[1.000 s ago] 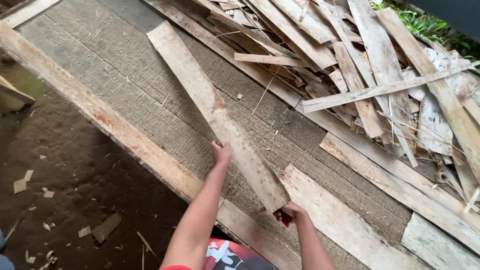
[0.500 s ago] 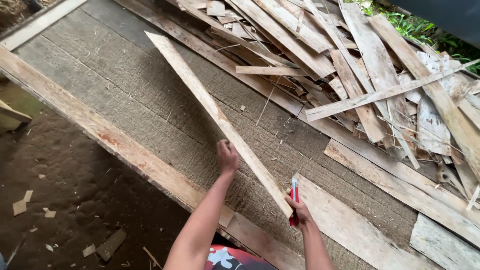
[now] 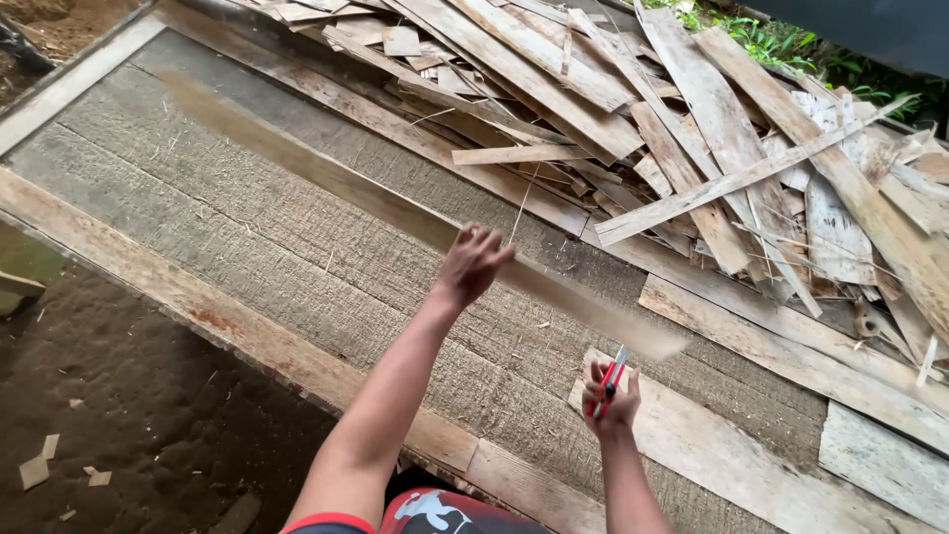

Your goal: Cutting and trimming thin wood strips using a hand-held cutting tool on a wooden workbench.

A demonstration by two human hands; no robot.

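— So, where is the long plank [image 3: 395,213] found relative to the fingers?

— It is seen just past the left hand [image 3: 473,263], blurred by motion, above the grey boarded platform [image 3: 247,237]. Its long axis is laid diagonally, from the upper left near the far frame down to the lower right, where its end is seen just above the right hand [image 3: 611,400]. The left fingers [image 3: 486,247] are spread and loose at its near edge; whether the plank is touched by them or already let go cannot be told through the blur.

— Which hand is counted nearer?

— The left is placed at the plank's middle. The right is kept lower, just beside the plank's lower end, and is clenched around a red pen-like tool [image 3: 609,379].

— And how is the plank described?

— Thin, narrow and pale brown, much longer than wide; its surface detail is lost to blur. Behind it, a heap of scrap boards [image 3: 712,148] is piled at the platform's far side, well apart from both hands.
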